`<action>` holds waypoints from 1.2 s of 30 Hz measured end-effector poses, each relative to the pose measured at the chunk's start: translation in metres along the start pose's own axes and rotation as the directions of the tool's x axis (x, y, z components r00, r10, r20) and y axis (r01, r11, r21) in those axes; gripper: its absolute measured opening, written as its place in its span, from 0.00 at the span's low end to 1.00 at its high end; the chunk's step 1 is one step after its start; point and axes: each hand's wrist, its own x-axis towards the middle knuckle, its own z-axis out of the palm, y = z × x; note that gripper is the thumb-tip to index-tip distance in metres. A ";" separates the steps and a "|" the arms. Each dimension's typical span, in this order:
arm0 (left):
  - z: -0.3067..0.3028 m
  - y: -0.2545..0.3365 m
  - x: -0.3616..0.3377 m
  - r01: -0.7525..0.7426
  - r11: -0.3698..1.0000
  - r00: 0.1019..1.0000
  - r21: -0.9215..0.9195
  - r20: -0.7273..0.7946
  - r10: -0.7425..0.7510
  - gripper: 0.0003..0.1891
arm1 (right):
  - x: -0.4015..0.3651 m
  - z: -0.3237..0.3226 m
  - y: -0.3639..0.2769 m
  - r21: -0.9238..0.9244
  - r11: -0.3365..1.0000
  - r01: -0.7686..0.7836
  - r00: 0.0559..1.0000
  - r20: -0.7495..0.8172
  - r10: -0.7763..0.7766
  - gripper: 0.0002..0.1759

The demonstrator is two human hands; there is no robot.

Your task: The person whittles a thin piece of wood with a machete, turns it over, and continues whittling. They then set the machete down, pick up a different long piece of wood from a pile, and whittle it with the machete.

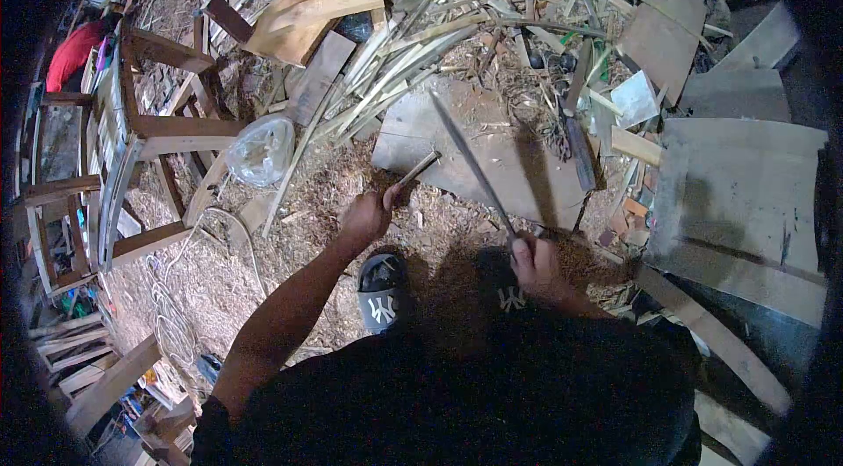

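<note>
Just above the left sandal, my left hand (367,216) is closed round a short, thin wooden stick (418,169) that points up and to the right. My right hand (537,262) grips the lower end of a long, narrow grey blade-like tool (472,163), its far end pointing up and to the left. The stick and the tool are apart. Beneath both, a flat wooden board (518,172) lies on the floor. The tool's handle is hidden inside my right hand.
Wooden frames (189,127) stand at the left, near a clear plastic bag (261,150) and a coiled cord (174,325). Thin wood strips (395,71) are heaped at the top. A large panel (742,194) is at the right. Sandals (381,295) rest on sawdust.
</note>
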 end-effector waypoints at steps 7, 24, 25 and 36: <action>0.002 0.000 -0.002 0.000 0.998 1.000 0.066 0.006 0.000 0.36 | 0.002 0.005 0.025 -0.383 0.871 0.307 0.904 -0.169 -0.393 0.29; -0.017 0.015 -0.010 -0.048 0.999 0.998 0.025 0.028 0.048 0.30 | 0.015 0.000 -0.009 -0.251 0.967 -0.046 0.992 0.104 0.074 0.27; -0.014 0.011 -0.007 -0.079 0.997 0.997 0.007 -0.004 0.079 0.32 | 0.016 -0.001 -0.012 -0.223 0.974 0.038 0.998 0.066 -0.024 0.26; -0.051 -0.012 -0.005 -0.268 0.758 0.928 -0.594 0.051 0.368 0.24 | 0.079 -0.052 -0.047 -0.458 0.834 0.308 0.867 -0.227 -0.445 0.16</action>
